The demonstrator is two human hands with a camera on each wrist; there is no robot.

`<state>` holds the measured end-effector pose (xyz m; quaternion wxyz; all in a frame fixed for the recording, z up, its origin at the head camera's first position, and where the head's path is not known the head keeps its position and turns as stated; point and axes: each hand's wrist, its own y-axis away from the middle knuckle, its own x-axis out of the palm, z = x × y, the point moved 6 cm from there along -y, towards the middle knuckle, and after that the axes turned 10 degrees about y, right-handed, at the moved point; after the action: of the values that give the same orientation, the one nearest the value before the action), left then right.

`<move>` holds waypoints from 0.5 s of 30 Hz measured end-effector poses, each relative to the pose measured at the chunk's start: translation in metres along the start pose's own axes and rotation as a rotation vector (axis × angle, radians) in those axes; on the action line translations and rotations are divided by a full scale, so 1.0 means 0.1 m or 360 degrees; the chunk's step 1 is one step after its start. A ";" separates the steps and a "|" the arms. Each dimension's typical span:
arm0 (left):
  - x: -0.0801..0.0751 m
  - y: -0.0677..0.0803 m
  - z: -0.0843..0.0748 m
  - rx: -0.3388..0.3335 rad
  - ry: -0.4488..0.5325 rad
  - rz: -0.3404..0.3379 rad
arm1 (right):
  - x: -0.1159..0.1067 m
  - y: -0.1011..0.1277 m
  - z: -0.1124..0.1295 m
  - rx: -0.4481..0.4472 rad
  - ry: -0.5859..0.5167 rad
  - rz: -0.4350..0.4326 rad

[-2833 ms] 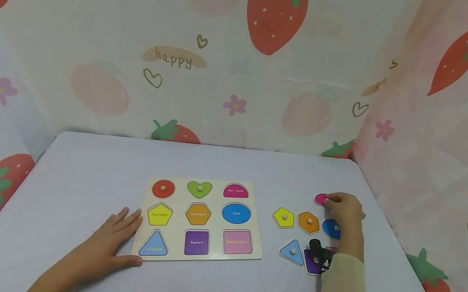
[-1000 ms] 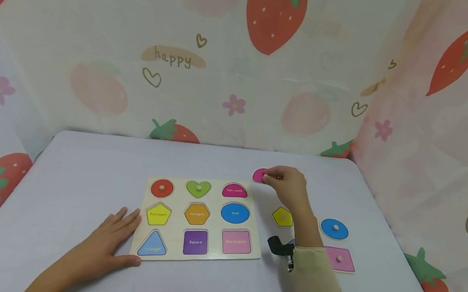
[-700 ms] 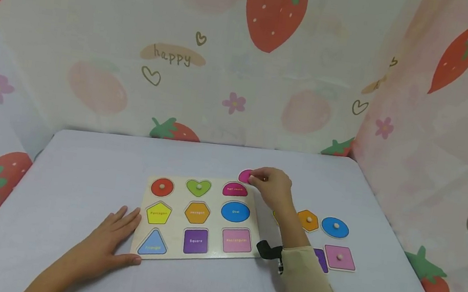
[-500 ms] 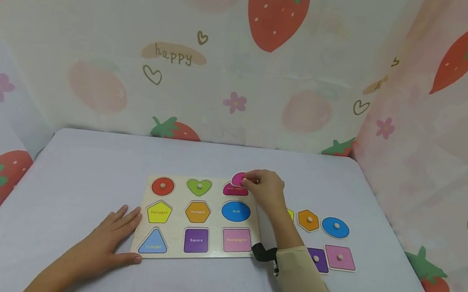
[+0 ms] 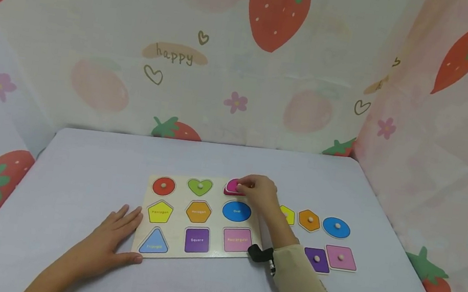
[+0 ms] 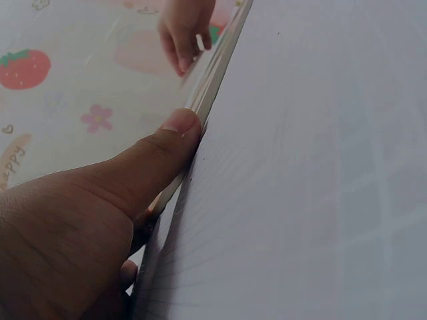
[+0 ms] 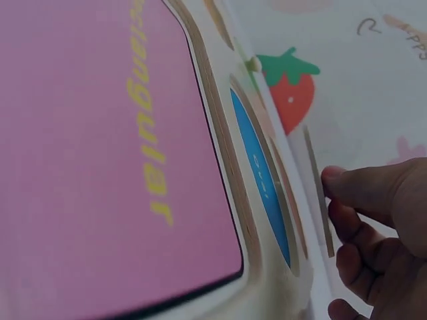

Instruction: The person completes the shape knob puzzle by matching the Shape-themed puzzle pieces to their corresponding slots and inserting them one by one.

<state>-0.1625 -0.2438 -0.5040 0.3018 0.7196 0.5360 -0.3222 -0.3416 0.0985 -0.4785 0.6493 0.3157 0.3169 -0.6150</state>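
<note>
A wooden shape puzzle board (image 5: 215,220) lies in the middle of the table. My right hand (image 5: 250,188) pinches a magenta half-round piece (image 5: 233,185) by its knob and holds it right over the board's top-right slot. In the right wrist view the fingers (image 7: 373,193) hold the piece's thin edge (image 7: 319,193) just past the blue oval slot (image 7: 260,180). My left hand (image 5: 116,234) lies flat on the table against the board's left edge. Its thumb (image 6: 167,133) presses on the board's rim (image 6: 213,87). The red circle (image 5: 164,186) and green heart (image 5: 199,187) sit in their slots.
Loose pieces lie to the right of the board: a yellow pentagon (image 5: 288,215), an orange hexagon (image 5: 309,220), a blue oval (image 5: 336,227), a purple square (image 5: 316,259) and a pink rectangle (image 5: 340,257). Strawberry-print curtains (image 5: 270,72) close in the grey table (image 5: 94,162) at the back and sides.
My right hand lifted the magenta half-round piece from the far right of the table and carried it left to the board's top-right slot. The left hand stayed put.
</note>
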 end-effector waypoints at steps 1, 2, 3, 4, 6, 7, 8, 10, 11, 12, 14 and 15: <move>0.00 0.01 0.00 -0.0001 0.0003 0.0000 | 0.02 -0.01 0.00 0.0001 0.0001 0.0010; -0.01 0.01 0.00 0.0000 0.0006 0.0000 | 0.04 -0.02 0.00 0.0000 0.0004 0.0018; -0.01 0.01 0.01 0.0001 0.0006 -0.0001 | 0.06 -0.03 -0.01 -0.0001 0.0004 0.0022; -0.01 0.02 0.01 0.0001 0.0006 -0.0002 | 0.07 -0.04 -0.01 -0.0008 0.0007 0.0026; -0.01 0.02 0.02 0.0003 0.0015 -0.0004 | 0.10 -0.05 0.00 -0.0026 0.0026 0.0033; -0.01 0.03 0.03 0.0007 0.0016 -0.0006 | 0.12 -0.05 0.00 -0.0032 0.0037 0.0036; -0.01 0.03 0.03 0.0007 0.0017 -0.0006 | 0.13 -0.05 0.00 -0.0034 0.0051 0.0038; -0.01 0.03 0.03 0.0008 0.0014 -0.0005 | 0.14 -0.05 0.00 -0.0039 0.0079 0.0038; -0.01 0.03 0.03 0.0008 0.0012 -0.0006 | 0.14 -0.05 0.01 -0.0038 0.0091 0.0038; -0.01 0.03 0.03 0.0007 0.0003 -0.0006 | 0.14 -0.04 0.01 -0.0040 0.0099 0.0035; 0.00 0.03 0.02 0.0005 -0.0003 -0.0004 | 0.14 -0.03 0.01 -0.0044 0.0118 0.0026; 0.00 0.02 0.01 0.0004 -0.0006 -0.0005 | 0.15 -0.03 0.00 -0.0051 0.0126 0.0020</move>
<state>-0.1603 -0.2453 -0.5048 0.3015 0.7186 0.5361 -0.3246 -0.3440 0.0892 -0.4901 0.6452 0.3314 0.3501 -0.5927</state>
